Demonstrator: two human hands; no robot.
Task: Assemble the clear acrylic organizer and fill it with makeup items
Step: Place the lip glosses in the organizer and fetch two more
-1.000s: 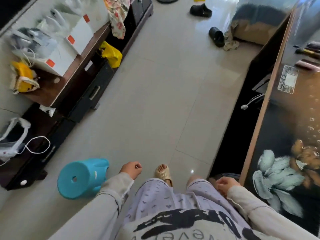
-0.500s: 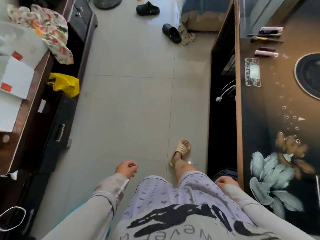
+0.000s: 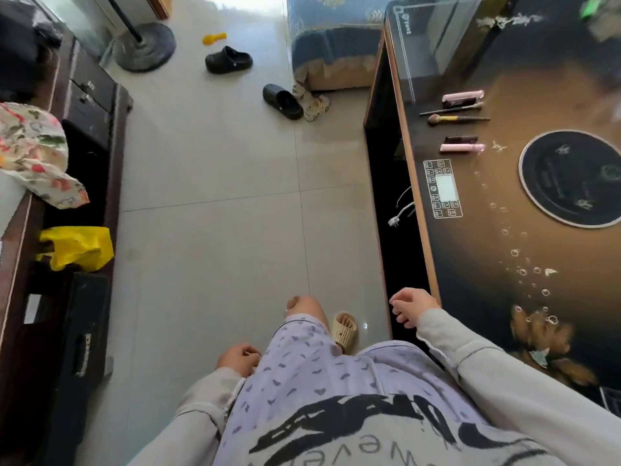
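Observation:
Several makeup items lie in a row on the dark glass table at the right: a pink tube, a thin brush, a powder brush, a dark tube and another pink tube. A clear acrylic piece lies on the table's far end. My left hand hangs by my hip, fingers curled, holding nothing. My right hand hovers beside the table's near edge, fingers loosely apart and empty.
A round induction plate and a control panel are set in the table. Two black clogs and a fan base lie on the tiled floor. A dark cabinet with a yellow bag lines the left.
My view has swung right and forward along the table, so the makeup items come closer. My right hand has risen toward the table edge. The blue stool has left the view.

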